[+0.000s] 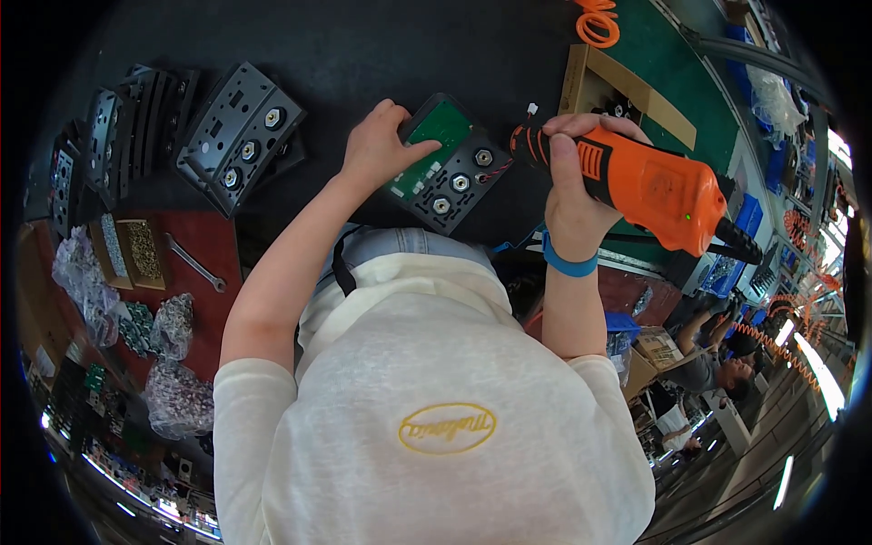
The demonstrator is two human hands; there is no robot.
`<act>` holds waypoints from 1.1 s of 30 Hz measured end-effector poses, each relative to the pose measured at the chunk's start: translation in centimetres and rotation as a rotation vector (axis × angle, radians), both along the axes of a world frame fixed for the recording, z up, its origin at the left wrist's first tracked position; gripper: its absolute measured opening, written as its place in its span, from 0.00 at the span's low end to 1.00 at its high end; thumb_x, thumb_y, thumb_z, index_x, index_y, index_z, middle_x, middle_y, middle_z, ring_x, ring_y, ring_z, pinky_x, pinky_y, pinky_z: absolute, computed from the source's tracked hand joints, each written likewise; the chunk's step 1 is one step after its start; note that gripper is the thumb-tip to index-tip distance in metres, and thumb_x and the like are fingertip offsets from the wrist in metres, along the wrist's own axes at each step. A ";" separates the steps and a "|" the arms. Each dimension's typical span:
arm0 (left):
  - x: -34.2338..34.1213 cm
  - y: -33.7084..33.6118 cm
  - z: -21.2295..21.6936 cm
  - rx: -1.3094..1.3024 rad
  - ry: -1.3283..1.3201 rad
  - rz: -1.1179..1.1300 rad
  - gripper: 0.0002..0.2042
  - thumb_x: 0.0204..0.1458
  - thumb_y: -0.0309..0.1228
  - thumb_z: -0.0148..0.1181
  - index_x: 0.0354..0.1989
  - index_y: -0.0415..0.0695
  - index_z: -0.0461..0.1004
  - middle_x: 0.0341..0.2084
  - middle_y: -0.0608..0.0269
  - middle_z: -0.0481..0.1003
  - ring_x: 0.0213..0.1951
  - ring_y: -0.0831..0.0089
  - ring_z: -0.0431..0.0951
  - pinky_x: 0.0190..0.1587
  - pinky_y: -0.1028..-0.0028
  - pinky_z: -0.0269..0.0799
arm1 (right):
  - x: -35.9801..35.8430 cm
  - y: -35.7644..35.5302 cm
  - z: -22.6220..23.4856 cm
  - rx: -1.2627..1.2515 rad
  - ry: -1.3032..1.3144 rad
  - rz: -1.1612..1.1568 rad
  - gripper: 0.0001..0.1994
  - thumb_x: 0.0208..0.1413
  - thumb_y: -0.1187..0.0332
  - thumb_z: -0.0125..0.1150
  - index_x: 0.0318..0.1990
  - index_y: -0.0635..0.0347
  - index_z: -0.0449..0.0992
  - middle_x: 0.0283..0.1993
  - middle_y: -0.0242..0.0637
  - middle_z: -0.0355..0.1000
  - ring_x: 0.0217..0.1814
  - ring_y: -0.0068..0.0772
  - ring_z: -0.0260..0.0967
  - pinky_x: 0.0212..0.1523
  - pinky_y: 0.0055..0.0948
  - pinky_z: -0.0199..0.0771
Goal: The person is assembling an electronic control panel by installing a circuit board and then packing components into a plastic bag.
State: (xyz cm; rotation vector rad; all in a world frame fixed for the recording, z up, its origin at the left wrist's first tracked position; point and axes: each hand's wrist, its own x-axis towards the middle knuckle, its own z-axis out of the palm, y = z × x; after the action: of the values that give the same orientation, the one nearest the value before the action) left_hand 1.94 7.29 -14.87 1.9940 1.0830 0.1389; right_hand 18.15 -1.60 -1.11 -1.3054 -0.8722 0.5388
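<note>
In front of me on the dark work surface lies a black panel (466,207) with a green circuit board (445,127) on it. Several round metal shaft fittings and a thin cable show on the panel's near part. My left hand (381,148) holds the panel at its left edge, the thumb lying across the board. Wrapped round an orange electric screwdriver (656,186) is my right hand (581,177), raised to the right of the panel. The tool's black front end points left; its tip cannot be made out.
Several similar black panels (238,136) stand and lie at left. Near left are a wrench (195,263), a box of small brass parts (143,252) and bagged parts (173,398). A cardboard box (627,86) and an orange coiled hose (597,23) are at far right; another person (718,368) is beyond.
</note>
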 end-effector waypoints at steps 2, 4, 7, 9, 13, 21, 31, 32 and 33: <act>-0.2 -0.2 -0.1 -0.009 -0.004 0.006 0.22 0.35 0.45 0.68 0.31 0.39 0.72 0.29 0.62 0.68 0.30 0.66 0.73 0.32 0.70 0.69 | 0.1 -0.3 0.0 -0.004 0.011 -0.013 0.21 0.44 0.87 0.58 0.44 0.61 0.60 0.33 0.37 0.69 0.36 0.29 0.69 0.41 0.30 0.73; -0.2 0.0 -0.1 0.026 -0.014 -0.011 0.22 0.35 0.45 0.67 0.31 0.40 0.73 0.29 0.63 0.68 0.30 0.66 0.73 0.33 0.70 0.70 | -0.3 -0.1 0.1 -0.011 0.005 0.005 0.21 0.44 0.87 0.58 0.45 0.61 0.60 0.33 0.37 0.69 0.36 0.28 0.69 0.42 0.30 0.72; -0.1 0.0 -0.2 0.025 -0.001 -0.018 0.21 0.36 0.46 0.66 0.32 0.40 0.74 0.29 0.63 0.68 0.31 0.67 0.73 0.33 0.70 0.70 | 0.0 0.0 0.4 -0.025 -0.043 0.028 0.23 0.43 0.87 0.58 0.46 0.61 0.59 0.34 0.37 0.68 0.37 0.28 0.68 0.44 0.31 0.72; 0.1 0.7 0.2 0.013 0.031 -0.044 0.22 0.36 0.47 0.66 0.32 0.41 0.74 0.29 0.63 0.69 0.32 0.67 0.74 0.34 0.70 0.70 | 0.1 -0.1 0.6 -0.036 -0.084 0.037 0.24 0.42 0.87 0.59 0.47 0.61 0.59 0.34 0.37 0.68 0.38 0.28 0.68 0.45 0.32 0.71; 1.1 1.6 0.9 0.054 0.052 -0.113 0.23 0.34 0.49 0.67 0.32 0.42 0.75 0.29 0.63 0.70 0.35 0.68 0.75 0.36 0.70 0.71 | -1.0 -1.6 1.7 -0.021 -0.076 0.020 0.27 0.41 0.87 0.60 0.49 0.61 0.57 0.35 0.38 0.68 0.39 0.30 0.68 0.46 0.32 0.71; 3.5 2.1 1.2 0.125 0.187 -0.213 0.24 0.33 0.50 0.67 0.33 0.43 0.75 0.33 0.62 0.72 0.38 0.66 0.76 0.39 0.70 0.72 | -1.0 -2.1 3.3 -0.080 -0.352 0.521 0.30 0.39 0.83 0.64 0.51 0.59 0.57 0.36 0.38 0.67 0.37 0.31 0.67 0.40 0.27 0.69; 2.4 1.7 4.1 -1.378 -0.766 0.635 0.18 0.55 0.42 0.52 0.39 0.35 0.70 0.38 0.53 0.72 0.45 0.62 0.73 0.48 0.67 0.71 | -0.1 -4.9 5.6 0.178 0.111 -0.118 0.23 0.49 0.72 0.57 0.52 0.59 0.57 0.36 0.40 0.67 0.39 0.38 0.67 0.47 0.47 0.66; 2.2 1.3 5.0 -1.456 -0.813 0.610 0.17 0.60 0.37 0.43 0.44 0.32 0.67 0.43 0.47 0.71 0.49 0.57 0.71 0.52 0.65 0.69 | -0.2 -5.2 5.5 0.188 0.171 -0.114 0.23 0.50 0.72 0.57 0.53 0.58 0.57 0.36 0.40 0.67 0.39 0.37 0.67 0.47 0.47 0.66; 2.0 0.8 5.3 -1.454 -0.810 0.608 0.17 0.60 0.37 0.43 0.44 0.32 0.67 0.43 0.47 0.71 0.49 0.57 0.71 0.52 0.65 0.69 | -0.3 -5.5 5.6 0.198 0.230 -0.111 0.23 0.50 0.71 0.58 0.53 0.58 0.57 0.36 0.39 0.67 0.40 0.36 0.67 0.47 0.47 0.66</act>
State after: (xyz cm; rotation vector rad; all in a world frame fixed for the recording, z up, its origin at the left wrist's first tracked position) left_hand 3.99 8.06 -9.55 0.2095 0.7654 0.3169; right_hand 17.90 -7.09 4.45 -1.0802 -0.6412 0.4913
